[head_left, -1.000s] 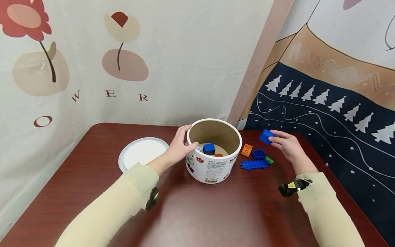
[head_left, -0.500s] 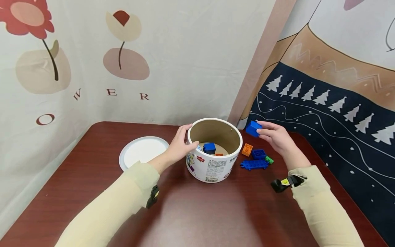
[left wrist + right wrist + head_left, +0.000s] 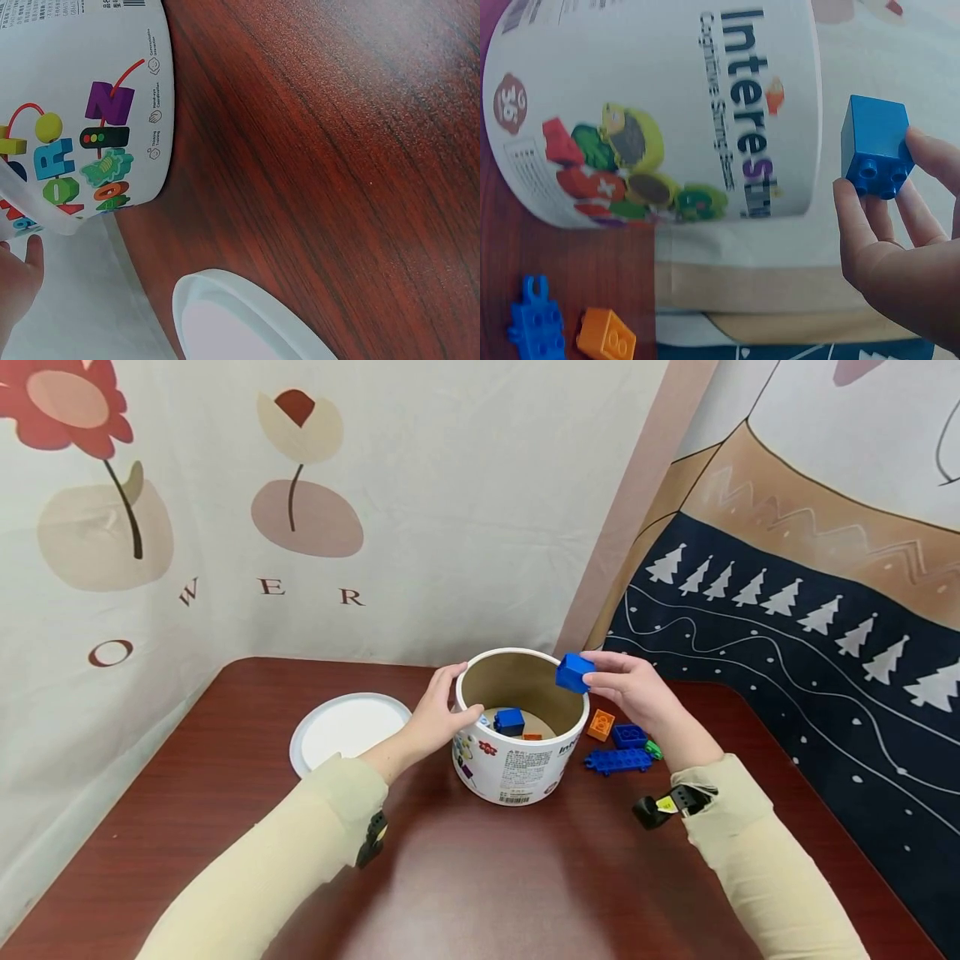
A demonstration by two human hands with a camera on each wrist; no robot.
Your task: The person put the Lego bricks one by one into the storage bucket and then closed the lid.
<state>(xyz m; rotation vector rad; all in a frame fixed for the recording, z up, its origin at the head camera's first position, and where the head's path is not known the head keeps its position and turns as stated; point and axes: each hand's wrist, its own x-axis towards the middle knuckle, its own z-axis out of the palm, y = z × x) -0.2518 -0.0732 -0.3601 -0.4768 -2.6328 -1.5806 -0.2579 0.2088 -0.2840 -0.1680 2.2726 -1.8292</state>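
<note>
Out on the left, the white lid lies on the table beside the left hand, which clasps the rim of the white tub, with a blue brick inside, to that hand's right. Across the opening, a blue block sits pinched in the right hand at the tub's right rim, the hands apart, and below the right hand lie an orange brick, a blue base, a dark blue brick and a green piece!

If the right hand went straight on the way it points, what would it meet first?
Most likely the white bucket: the right hand points toward it, blue block leading. Depth is unclear; it might clear the rim.
</note>
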